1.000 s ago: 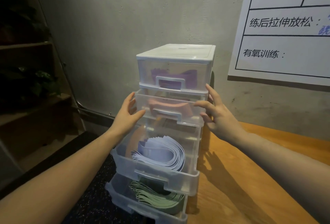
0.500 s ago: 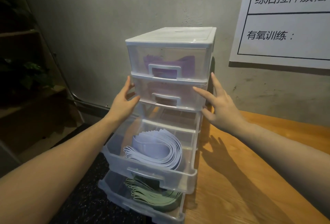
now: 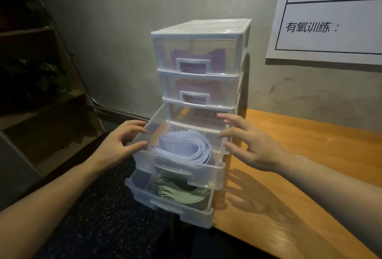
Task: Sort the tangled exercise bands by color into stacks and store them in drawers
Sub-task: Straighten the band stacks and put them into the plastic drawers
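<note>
A clear plastic drawer tower (image 3: 201, 29) with four drawers stands at the left end of a wooden table. The top drawer (image 3: 194, 56) holds purple bands and is pushed in; so is the second drawer (image 3: 198, 91) with pink bands. The third drawer (image 3: 177, 167) is pulled out and holds a stack of light blue bands (image 3: 186, 147). The bottom drawer (image 3: 169, 207) is also out, with green bands (image 3: 182, 194) inside. My left hand (image 3: 122, 145) touches the third drawer's left wall with curved fingers. My right hand (image 3: 248, 147) is spread beside its right wall, fingertips at the edge.
The wooden table (image 3: 299, 176) stretches to the right of the tower. A white poster with printed text (image 3: 330, 14) hangs on the grey wall. Dark shelves with a plant (image 3: 41, 76) stand at the left. Dark speckled floor (image 3: 103, 217) lies below the drawers.
Both hands have dropped from the second drawer, which is now pushed in, down to the sides of the open third drawer.
</note>
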